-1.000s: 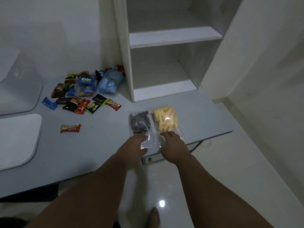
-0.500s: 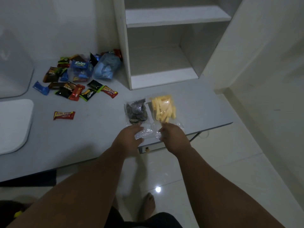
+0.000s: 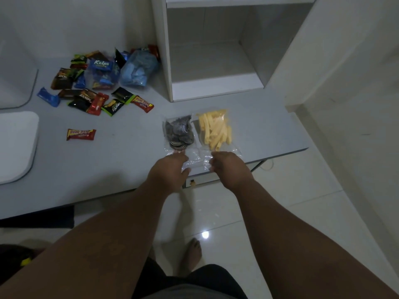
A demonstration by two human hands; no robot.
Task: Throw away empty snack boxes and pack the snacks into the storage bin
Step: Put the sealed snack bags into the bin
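No real change in the last second: cookie bag and yellow-stick bag are still laid side by side at the table front edge, clear near ends pinched by curled left hand and right hand, so packing is judged pending.

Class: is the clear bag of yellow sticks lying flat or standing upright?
Lying flat: the bag of yellow sticks rests on the table, its sticks spread out.

"Kalpa" on blue packet; "NEXTAR" on black wrapper; "beng-beng" on red bar
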